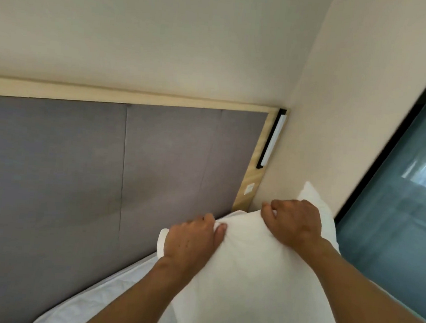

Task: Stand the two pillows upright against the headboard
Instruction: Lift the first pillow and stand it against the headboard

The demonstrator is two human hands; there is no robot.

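The grey padded headboard [103, 178] fills the left. The left hand [190, 241] pinches the top edge of a white pillow [243, 278] standing near the headboard's right end; the right hand [296, 221] clutches that same edge beside the window [408, 189]

You face no readable text; a small white label [249, 188] on the headboard [155, 162] frame's right post is too blurred.

A white pillow [246, 271] stood almost upright at the right end of the grey padded headboard [78, 176], near the bed's corner, its top edge creased.
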